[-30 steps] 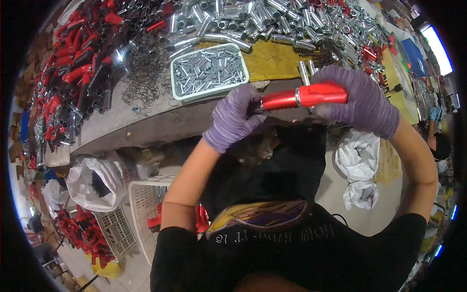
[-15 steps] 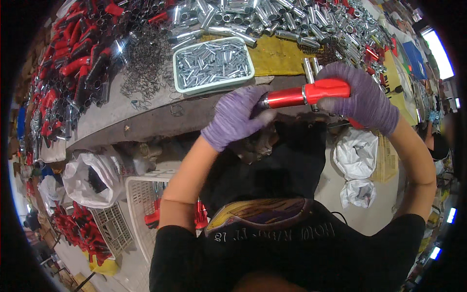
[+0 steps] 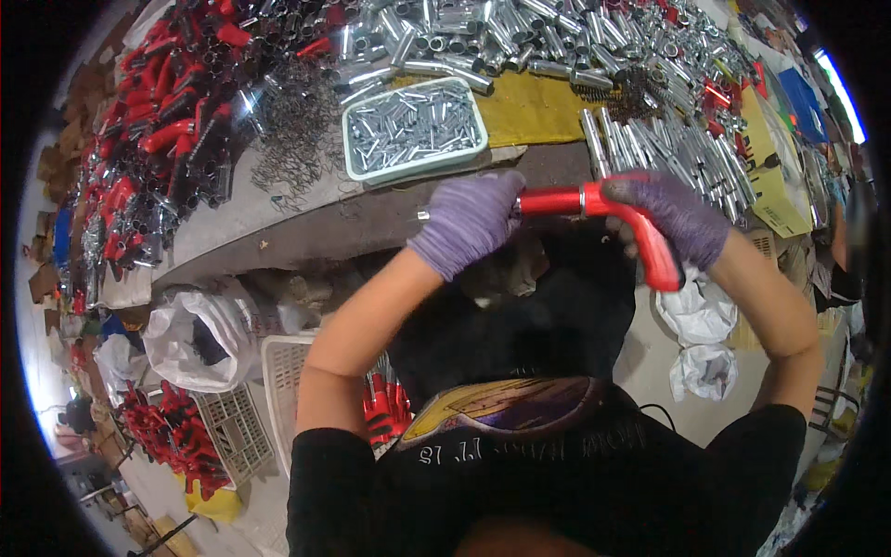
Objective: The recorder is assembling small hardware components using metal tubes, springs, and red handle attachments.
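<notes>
Over the near edge of a parts-strewn workbench (image 3: 278, 223), a purple-gloved left hand (image 3: 469, 221) closes around the barrel of a red pistol-shaped tool (image 3: 594, 209) while the right hand (image 3: 673, 215) grips its handle; keeping both holds firm and aligned would steady it.

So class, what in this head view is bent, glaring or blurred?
Head view: the workbench edge bows toward the rim; glare whitens the window at upper right; the gloved left hand and right hand on the red tool stay fairly sharp.
</notes>
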Demonstrator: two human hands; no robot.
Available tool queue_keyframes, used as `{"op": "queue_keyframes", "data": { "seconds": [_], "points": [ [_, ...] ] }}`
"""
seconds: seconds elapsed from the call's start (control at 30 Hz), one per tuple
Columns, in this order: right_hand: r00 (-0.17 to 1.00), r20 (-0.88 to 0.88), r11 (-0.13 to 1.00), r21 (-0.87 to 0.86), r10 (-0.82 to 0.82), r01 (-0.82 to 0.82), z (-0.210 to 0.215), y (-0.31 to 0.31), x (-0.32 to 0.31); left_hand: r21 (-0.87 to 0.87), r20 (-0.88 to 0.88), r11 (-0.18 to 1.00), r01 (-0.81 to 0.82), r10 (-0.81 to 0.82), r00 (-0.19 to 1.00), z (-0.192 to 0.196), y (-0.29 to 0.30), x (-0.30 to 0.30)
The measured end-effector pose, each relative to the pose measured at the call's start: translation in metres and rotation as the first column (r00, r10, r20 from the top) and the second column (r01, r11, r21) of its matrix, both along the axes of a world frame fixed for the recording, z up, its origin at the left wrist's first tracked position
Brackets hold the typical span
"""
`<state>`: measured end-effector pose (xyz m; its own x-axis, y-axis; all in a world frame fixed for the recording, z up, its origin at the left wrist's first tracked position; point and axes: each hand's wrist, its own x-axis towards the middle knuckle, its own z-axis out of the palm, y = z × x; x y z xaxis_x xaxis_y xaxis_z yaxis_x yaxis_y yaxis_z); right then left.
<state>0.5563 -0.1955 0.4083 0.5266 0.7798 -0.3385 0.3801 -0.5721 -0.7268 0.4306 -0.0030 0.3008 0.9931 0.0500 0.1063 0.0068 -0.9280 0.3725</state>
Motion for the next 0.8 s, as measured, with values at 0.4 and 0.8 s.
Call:
{"op": "queue_keyframes", "data": {
  "seconds": [0.4, 0.8],
  "points": [
    [0.515, -0.849, 0.962, 0.030, -0.120, 0.273, -0.048, -0.028, -0.014, 0.181, 0.040, 0.983, -0.042, 0.036, 0.999, 0.006, 0.020, -0.018],
    [0.824, 0.564, 0.978, 0.141, 0.050, -0.156, -0.021, -0.028, 0.002, 0.254, 0.158, 0.965, -0.069, 0.028, 0.987, -0.001, 0.013, -0.004]
  ]
}}
